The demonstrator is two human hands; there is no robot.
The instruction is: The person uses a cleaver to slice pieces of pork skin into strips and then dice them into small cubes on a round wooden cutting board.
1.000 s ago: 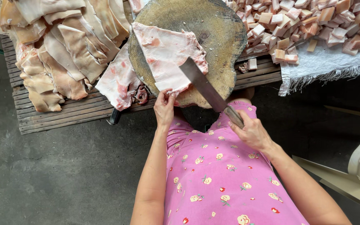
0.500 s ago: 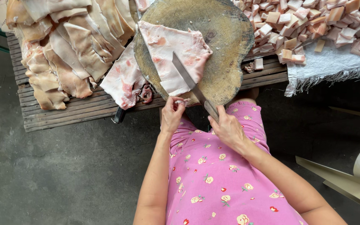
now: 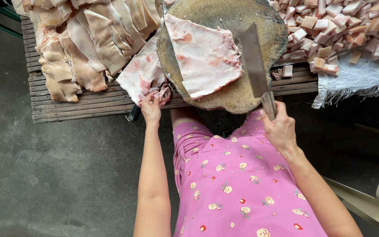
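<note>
Judging by how things lie, this looks somewhere in the middle of the job. Using the round wooden chopping block [image 3: 224, 94] as the landmark: a big pale slab of pork skin and fat [image 3: 205, 57] lies flat on top of it, uncut as far as I can see. The right hand [image 3: 280, 129] is clenched around the handle of a cleaver [image 3: 253, 61], just off the block's near edge, with the blade lying across the block's right side, right beside the slab and pointing away from the person.

The left hand [image 3: 151, 106] is off the block's near-left edge, fingers pinching the ragged lower end of another slab [image 3: 142, 74] that hangs over the slatted wooden pallet [image 3: 75, 103] there.

Done so far, I'd say: the heap of small cut cubes [image 3: 343, 26] to the right of the block, sitting on a white cloth [image 3: 356, 81]. Left to do: the whole pile of uncut skins [image 3: 84, 39] stacked to the left of the block, plus the two slabs in play. That pile looks pretty hefty, so plenty of chopping remains.
</note>
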